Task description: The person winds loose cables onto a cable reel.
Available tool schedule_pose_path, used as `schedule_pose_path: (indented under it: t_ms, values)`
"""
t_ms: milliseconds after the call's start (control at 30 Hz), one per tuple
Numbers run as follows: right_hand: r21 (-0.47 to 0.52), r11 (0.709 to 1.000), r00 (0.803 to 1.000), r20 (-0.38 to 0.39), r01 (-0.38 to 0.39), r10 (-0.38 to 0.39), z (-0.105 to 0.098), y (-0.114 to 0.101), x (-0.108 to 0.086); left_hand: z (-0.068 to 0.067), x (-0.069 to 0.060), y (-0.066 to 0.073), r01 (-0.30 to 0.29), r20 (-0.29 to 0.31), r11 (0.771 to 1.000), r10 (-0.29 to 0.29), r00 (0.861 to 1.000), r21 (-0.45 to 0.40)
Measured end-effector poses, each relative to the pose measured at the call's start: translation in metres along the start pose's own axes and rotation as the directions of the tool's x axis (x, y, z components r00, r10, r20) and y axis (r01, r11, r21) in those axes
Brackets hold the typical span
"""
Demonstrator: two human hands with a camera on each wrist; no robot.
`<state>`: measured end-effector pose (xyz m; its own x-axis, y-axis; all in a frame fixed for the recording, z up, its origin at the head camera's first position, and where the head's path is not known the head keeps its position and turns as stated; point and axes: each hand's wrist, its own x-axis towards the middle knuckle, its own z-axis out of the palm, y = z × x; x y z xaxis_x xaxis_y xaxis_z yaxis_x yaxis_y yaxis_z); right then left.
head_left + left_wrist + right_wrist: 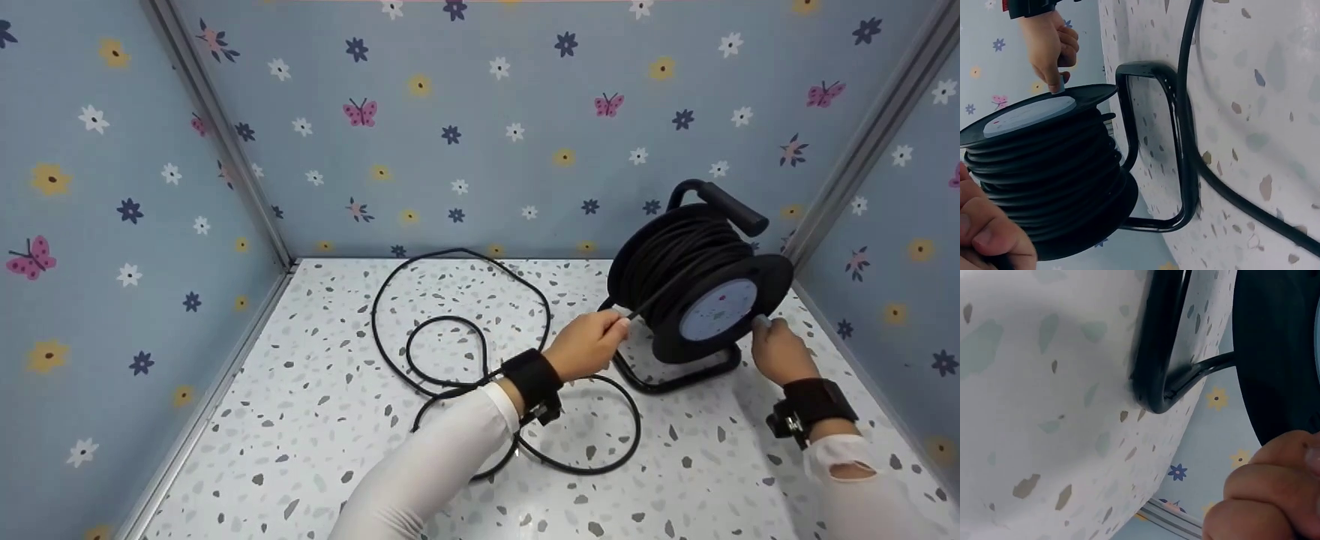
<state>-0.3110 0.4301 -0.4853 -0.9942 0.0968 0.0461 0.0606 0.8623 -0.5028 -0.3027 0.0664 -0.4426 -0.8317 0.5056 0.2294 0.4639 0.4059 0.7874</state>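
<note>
A black cable reel stands at the right on its tubular frame, its drum wound with many turns of black cable. My left hand grips the cable just in front of the drum, and the length between hand and drum looks taut. On the reel's outer side, my right hand holds a small grey knob near the rim of the disc. The left wrist view shows the wound drum from close by. Curled fingers appear beside the disc in the right wrist view, with the knob hidden there.
Loose black cable lies in several loops on the speckled white surface, partly under my left forearm. Blue flowered panels enclose the back and both sides, and the reel stands close to the back right corner. A carrying handle tops the reel.
</note>
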Motion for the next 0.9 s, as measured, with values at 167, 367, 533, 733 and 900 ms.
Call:
schedule_pose_path:
  t_ms: [167, 367, 533, 733, 900]
  values:
    - [0.005, 1.0, 1.0, -0.029, 0.0, 0.001, 0.002, 0.0, 0.0, -0.012, -0.002, -0.001, -0.005, 0.05, 1.0, 0.006, 0.999, -0.011]
    - [0.017, 0.999, 0.999, -0.026, -0.027, 0.027, 0.002, 0.001, 0.001, -0.036, -0.013, -0.019, 0.033, 0.198, 0.984, -0.068, 0.978, 0.172]
    - [0.025, 0.999, 0.999, -0.035, -0.026, 0.027, 0.001, 0.0, 0.003, -0.063, -0.03, -0.051, 0.025, 0.254, 0.859, -0.179, 0.951, 0.512]
    - [0.03, 0.999, 0.999, -0.035, -0.026, 0.027, 0.0, -0.001, 0.002, -0.102, -0.049, -0.089, 0.021, 0.207, 0.762, -0.203, 0.957, 0.647]
    - [0.029, 0.999, 0.999, -0.039, -0.022, 0.024, 0.002, -0.001, 0.001, -0.144, -0.056, -0.1, 0.127, 0.008, 0.767, -0.169, 0.986, 0.628]
